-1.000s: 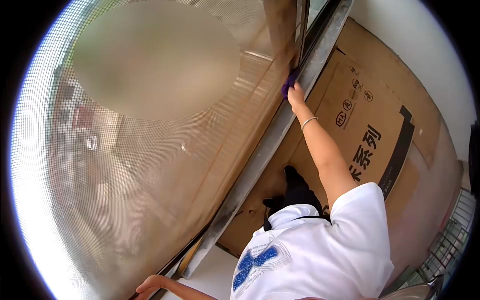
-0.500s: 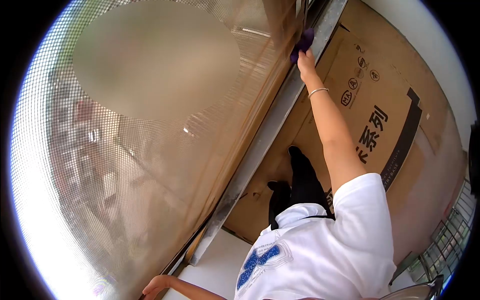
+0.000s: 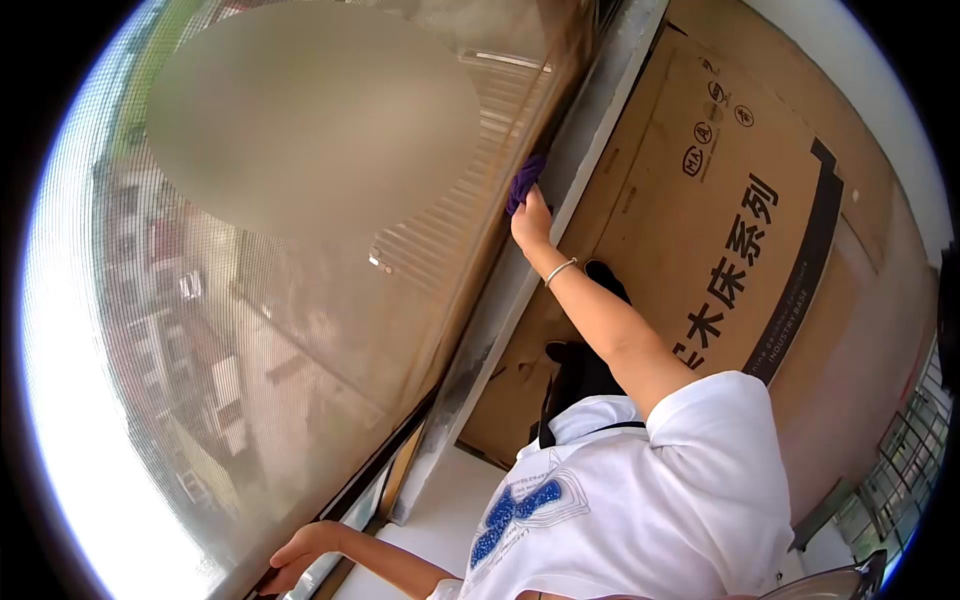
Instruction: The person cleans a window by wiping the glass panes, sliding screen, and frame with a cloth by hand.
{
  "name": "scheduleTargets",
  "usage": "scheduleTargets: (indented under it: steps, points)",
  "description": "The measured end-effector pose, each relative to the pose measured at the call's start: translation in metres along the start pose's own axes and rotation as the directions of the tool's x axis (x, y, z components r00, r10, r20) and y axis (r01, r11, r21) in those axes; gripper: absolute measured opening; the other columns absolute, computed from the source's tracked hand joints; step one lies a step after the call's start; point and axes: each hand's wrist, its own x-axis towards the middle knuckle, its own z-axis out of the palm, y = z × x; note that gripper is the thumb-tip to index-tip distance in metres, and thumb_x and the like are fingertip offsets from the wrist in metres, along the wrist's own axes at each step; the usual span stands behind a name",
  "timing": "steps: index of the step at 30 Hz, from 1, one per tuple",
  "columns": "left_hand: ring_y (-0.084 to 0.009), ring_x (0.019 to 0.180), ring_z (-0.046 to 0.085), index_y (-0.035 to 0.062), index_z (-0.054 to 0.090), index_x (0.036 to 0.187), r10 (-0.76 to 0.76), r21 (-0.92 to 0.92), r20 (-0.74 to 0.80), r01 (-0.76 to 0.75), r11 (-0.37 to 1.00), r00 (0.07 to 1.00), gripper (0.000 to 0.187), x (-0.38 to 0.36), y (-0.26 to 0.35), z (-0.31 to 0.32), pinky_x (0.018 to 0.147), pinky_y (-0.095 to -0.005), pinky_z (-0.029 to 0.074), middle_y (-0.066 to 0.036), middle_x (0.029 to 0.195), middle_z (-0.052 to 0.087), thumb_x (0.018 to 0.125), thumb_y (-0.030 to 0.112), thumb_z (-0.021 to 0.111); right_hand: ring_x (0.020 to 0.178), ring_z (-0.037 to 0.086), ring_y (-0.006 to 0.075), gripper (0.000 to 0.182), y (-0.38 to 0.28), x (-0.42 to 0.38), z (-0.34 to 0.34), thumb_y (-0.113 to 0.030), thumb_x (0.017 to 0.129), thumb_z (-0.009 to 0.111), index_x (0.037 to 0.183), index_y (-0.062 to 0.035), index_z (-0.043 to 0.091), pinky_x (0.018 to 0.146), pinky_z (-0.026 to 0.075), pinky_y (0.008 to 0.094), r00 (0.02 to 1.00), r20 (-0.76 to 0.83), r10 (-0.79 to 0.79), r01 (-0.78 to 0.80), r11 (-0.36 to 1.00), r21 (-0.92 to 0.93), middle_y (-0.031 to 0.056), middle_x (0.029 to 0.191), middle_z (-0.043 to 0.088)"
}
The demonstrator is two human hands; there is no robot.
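Purple cloth (image 3: 525,182), bunched, located at the inner edge of the mesh screen (image 3: 330,340), beside the grey ledge (image 3: 598,110). Judged light, soft and pliable, not fragile—best held by a gathered fold, leaving loose material free. Right hand (image 3: 533,222): fingers closed around the cloth's near end, the remainder protruding beyond them. Left hand (image 3: 303,555): at the lower end of the screen's edge, no cloth visible there—whether it grips or merely rests cannot be determined.

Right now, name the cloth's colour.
The cloth in the right hand is purple; the head view shows it best.
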Motion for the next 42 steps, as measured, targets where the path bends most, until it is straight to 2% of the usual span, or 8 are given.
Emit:
scheduleTargets:
  steps: [5,8,17,22,26,30,34,42]
  points:
    - [-0.0425,0.127,0.029,-0.0185,0.019,0.141,-0.114,-0.179,0.096,0.129,0.975,0.989,0.071,-0.012,-0.013,-0.003,0.108,-0.051,0.023,-0.036,0.14,0.027,0.105,0.041,0.029,0.129,0.044,0.0399,0.051,0.027,-0.243,0.066,0.001,0.087,0.044,0.138,-0.0027,0.044,0.107,0.038,0.0416,0.942,0.323,0.085,-0.109,0.992,0.056,0.0243,0.138,0.048]
    - [-0.0408,0.133,0.02,-0.0166,0.01,0.145,-0.102,-0.236,0.184,0.145,0.961,0.978,0.07,-0.013,-0.02,-0.008,0.109,-0.0523,0.018,-0.034,0.145,0.018,0.105,0.036,0.031,0.12,0.054,0.0253,0.039,-0.008,-0.329,0.046,-0.005,0.09,0.049,0.129,-0.0019,0.057,0.102,0.04,0.0349,0.316,0.812,0.491,-0.755,0.648,-0.097,0.0127,0.127,0.062]
    - [-0.0339,0.128,0.037,-0.0034,0.038,0.14,0.316,-0.597,0.369,-0.038,0.801,0.874,0.057,-0.038,-0.013,-0.074,0.103,-0.0436,0.035,-0.021,0.142,0.033,0.093,0.022,0.06,0.1,0.063,0.0181,0.029,-0.016,-0.207,-0.062,-0.014,0.096,0.046,0.123,-0.0083,0.055,0.086,0.051,0.038,0.76,0.601,0.248,-0.57,0.698,0.433,0.0055,0.109,0.064]
    - [-0.035,0.124,0.048,0.0048,0.048,0.138,0.474,-0.583,0.788,0.722,0.373,0.392,0.07,-0.11,0.034,-0.132,0.099,-0.0433,0.045,-0.018,0.139,0.044,0.077,0.016,0.079,0.114,0.058,0.0161,0.043,-0.117,-0.279,-0.133,-0.03,0.103,0.045,0.14,-0.009,0.042,0.094,0.048,0.0351,0.455,0.885,-0.097,-0.663,0.627,0.41,0.0044,0.124,0.059]
    - [-0.0366,0.119,0.054,0.0083,0.053,0.134,0.48,-0.407,0.85,0.85,0.335,0.218,0.061,-0.148,0.042,-0.146,0.098,-0.04,0.046,-0.017,0.133,0.052,0.077,0.007,0.076,0.131,0.041,0.0186,0.053,-0.124,-0.322,-0.148,-0.034,0.102,0.045,0.149,-0.0122,0.034,0.101,0.042,0.0345,0.213,0.971,-0.106,-0.547,0.81,0.209,0.0052,0.152,0.032]
    - [-0.0341,0.111,0.059,0.003,0.061,0.123,0.238,-0.541,0.839,0.706,0.457,0.489,0.046,-0.097,0.023,-0.13,0.097,-0.0392,0.046,-0.017,0.12,0.06,0.078,0.001,0.069,0.126,0.046,0.0173,0.041,-0.09,-0.293,-0.163,-0.031,0.1,0.05,0.136,-0.0091,0.052,0.099,0.044,0.0326,0.423,0.906,-0.007,-0.2,0.975,0.1,0.0066,0.146,0.039]
    - [-0.037,0.119,0.053,-0.0003,0.056,0.13,0.059,-0.582,0.132,0.029,0.813,0.989,0.046,0.023,-0.032,-0.077,0.1,-0.0465,0.046,-0.024,0.139,0.044,0.088,0.017,0.062,0.11,0.057,0.0157,0.031,-0.066,-0.245,-0.208,-0.026,0.1,0.049,0.121,-0.0053,0.06,0.093,0.048,0.0307,0.576,0.807,0.132,-0.334,0.939,0.085,0.0056,0.121,0.059]
    - [-0.0288,0.114,0.046,0.0274,0.067,0.122,0.466,-0.58,0.455,-0.144,0.801,0.758,0.049,-0.088,0.03,-0.035,0.096,-0.0421,0.034,-0.011,0.126,0.049,0.076,0.01,0.069,0.093,0.062,0.0134,0.024,-0.021,-0.228,-0.25,-0.022,0.101,0.047,0.109,-0.0055,0.062,0.085,0.05,0.0274,0.714,0.643,0.277,-0.41,0.91,0.064,0.0046,0.102,0.064]
